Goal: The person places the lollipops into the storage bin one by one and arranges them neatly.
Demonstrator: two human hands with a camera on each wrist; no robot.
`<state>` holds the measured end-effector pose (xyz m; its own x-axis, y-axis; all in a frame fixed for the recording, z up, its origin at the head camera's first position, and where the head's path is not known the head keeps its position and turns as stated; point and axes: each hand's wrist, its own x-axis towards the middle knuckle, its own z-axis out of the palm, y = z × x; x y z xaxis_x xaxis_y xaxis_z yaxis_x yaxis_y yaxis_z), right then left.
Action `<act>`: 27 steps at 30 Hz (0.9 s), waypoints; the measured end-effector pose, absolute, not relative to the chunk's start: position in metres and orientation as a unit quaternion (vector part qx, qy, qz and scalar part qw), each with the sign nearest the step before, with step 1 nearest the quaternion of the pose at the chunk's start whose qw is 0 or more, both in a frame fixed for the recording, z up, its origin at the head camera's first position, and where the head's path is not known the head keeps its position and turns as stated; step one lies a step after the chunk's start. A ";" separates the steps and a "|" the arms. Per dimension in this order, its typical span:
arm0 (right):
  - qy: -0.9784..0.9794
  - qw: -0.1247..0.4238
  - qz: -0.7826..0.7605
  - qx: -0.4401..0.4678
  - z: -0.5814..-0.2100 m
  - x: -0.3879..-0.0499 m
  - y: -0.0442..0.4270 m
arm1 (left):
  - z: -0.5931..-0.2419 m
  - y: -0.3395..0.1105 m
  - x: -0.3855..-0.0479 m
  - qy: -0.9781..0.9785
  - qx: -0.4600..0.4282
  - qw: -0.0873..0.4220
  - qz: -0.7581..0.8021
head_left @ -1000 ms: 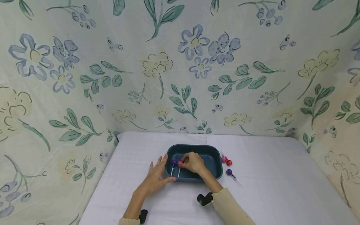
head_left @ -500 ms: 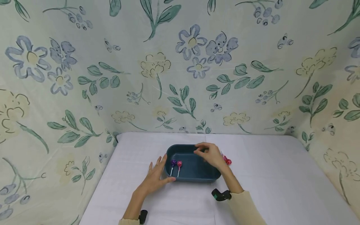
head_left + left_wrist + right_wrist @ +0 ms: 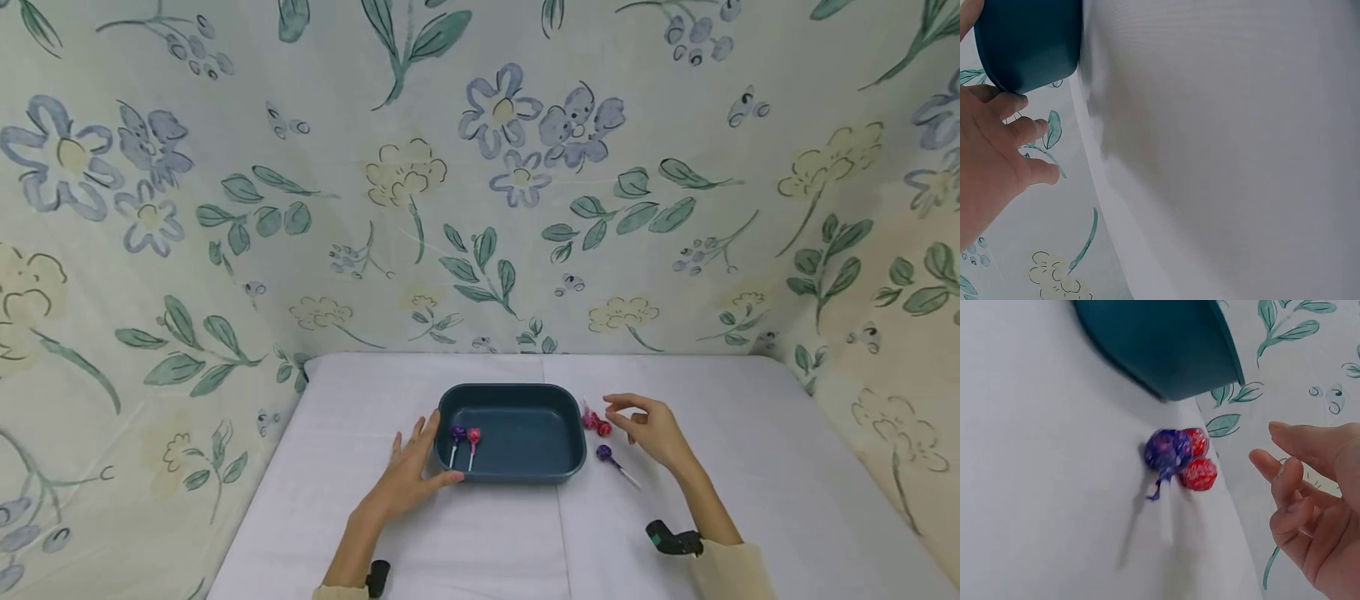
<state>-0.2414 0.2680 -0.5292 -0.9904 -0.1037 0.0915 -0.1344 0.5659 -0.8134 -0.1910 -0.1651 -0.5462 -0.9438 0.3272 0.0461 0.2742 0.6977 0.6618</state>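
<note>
Flowered cloth (image 3: pixel 525 242) hangs behind the white counter (image 3: pixel 480 542). The left hand (image 3: pixel 405 479), fingers spread, touches the tray (image 3: pixel 525 446) at left; the right hand (image 3: pixel 654 429), fingers loosely bent and holding nothing, is near three lollipops (image 3: pixel 603 452) beside the tray. Two lollipops (image 3: pixel 474 436) inside appear only in the head view; wrist views cut the tray off.

Floral fabric (image 3: pixel 450 283) hangs behind a white-covered table (image 3: pixel 495 533).

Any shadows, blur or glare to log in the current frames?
Head view: soft, even light, the blue tray clearly outlined; left wrist view: a broad, soft-edged shadow across the white cloth; right wrist view: the purple lollipop's stick blurs into the pale cloth. No harsh glare in any view.
</note>
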 end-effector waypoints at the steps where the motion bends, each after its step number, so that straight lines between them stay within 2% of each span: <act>1: -0.888 0.003 0.456 0.067 -0.532 -0.239 0.270 | -0.547 -0.165 -0.191 0.920 0.163 0.037 0.354; 5: -0.891 -0.061 0.442 0.079 -0.542 -0.231 0.276 | -0.549 -0.166 -0.192 0.919 0.162 0.040 0.357; 9: -0.890 -0.098 0.434 0.100 -0.550 -0.227 0.279 | -0.550 -0.166 -0.192 0.919 0.161 0.041 0.357; 15: -0.892 -0.103 0.418 0.135 -0.556 -0.228 0.278 | -0.549 -0.165 -0.191 0.921 0.159 0.037 0.354; 27: -0.894 -0.098 0.419 0.122 -0.561 -0.230 0.279 | -0.547 -0.164 -0.192 0.919 0.160 0.038 0.357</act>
<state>-0.2297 0.2794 -0.5614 -0.9509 -0.3007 -0.0730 -0.1362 0.6186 -0.7738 -0.1917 -0.1638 -0.5472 -0.9459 0.3212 0.0450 0.2673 0.6936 0.6689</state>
